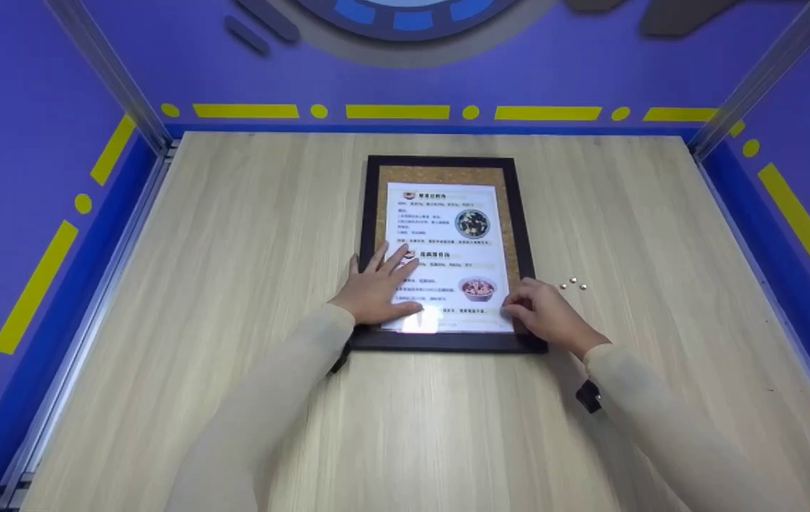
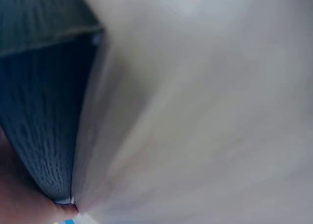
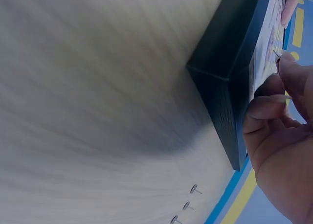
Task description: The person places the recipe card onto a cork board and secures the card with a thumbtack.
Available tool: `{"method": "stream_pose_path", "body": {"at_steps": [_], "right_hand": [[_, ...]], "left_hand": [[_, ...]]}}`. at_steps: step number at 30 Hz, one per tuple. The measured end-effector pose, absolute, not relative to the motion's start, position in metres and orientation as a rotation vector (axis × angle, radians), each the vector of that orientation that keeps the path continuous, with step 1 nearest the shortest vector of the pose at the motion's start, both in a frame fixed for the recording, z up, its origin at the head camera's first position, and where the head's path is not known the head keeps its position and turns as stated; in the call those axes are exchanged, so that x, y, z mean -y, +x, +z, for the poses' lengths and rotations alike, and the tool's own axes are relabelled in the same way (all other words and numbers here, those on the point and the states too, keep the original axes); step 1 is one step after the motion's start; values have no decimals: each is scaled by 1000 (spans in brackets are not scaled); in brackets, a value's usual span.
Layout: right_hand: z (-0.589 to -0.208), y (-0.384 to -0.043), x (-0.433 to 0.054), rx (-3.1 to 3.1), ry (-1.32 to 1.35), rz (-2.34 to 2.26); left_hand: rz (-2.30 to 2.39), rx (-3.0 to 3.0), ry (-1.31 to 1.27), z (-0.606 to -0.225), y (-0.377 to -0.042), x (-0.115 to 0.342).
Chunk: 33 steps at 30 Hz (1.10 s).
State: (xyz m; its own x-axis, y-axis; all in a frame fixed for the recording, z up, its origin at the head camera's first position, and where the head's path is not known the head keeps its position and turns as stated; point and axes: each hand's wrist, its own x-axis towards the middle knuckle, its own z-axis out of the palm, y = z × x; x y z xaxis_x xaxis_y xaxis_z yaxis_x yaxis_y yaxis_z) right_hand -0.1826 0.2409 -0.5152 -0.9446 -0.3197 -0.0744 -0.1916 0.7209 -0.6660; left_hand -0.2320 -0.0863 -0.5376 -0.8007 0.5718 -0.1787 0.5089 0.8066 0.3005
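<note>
A dark-framed corkboard (image 1: 447, 343) lies on the table, its cork (image 1: 447, 175) showing around a printed recipe sheet (image 1: 444, 235). My left hand (image 1: 375, 293) rests on the sheet's lower left with fingers spread, the wrist over the frame's left edge. At the sheet's lower right edge, my right hand (image 1: 543, 309) pinches a thumbtack (image 3: 277, 53) between thumb and fingertip; in the right wrist view its thin point juts toward the sheet, the head hidden by the fingers. Three silver thumbtacks (image 1: 573, 281) lie just right of the board.
The light wooden table (image 1: 234, 213) carries the board near its middle. Blue panels (image 1: 405, 85) with yellow markings stand behind and at both sides, joined by metal posts (image 1: 106, 64). A bright glare spot falls on the sheet's lower part.
</note>
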Motion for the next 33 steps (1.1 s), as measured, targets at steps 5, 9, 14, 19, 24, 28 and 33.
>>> {"method": "stream_pose_path", "body": {"at_steps": [5, 9, 14, 19, 24, 28, 33], "right_hand": [[-518, -184, -238, -2735, -433, -1004], [-518, -184, -237, -2737, -449, -983], [-519, -184, -235, -2726, -426, -974], [-520, -185, -234, -2729, -402, -954], [-519, -186, -232, -2741, -403, -923], [-517, -186, -231, -2742, -368, -912], [-517, -186, -230, -2747, -347, -929]], "left_hand": [[347, -2735, 822, -539, -231, 86], [342, -2737, 819, -542, -231, 87], [339, -2738, 817, -543, -231, 87], [327, -2734, 810, -543, -230, 87], [336, -2732, 823, -541, -230, 88], [336, -2725, 833, -539, -230, 87], [327, -2744, 828, -540, -231, 87]]}}
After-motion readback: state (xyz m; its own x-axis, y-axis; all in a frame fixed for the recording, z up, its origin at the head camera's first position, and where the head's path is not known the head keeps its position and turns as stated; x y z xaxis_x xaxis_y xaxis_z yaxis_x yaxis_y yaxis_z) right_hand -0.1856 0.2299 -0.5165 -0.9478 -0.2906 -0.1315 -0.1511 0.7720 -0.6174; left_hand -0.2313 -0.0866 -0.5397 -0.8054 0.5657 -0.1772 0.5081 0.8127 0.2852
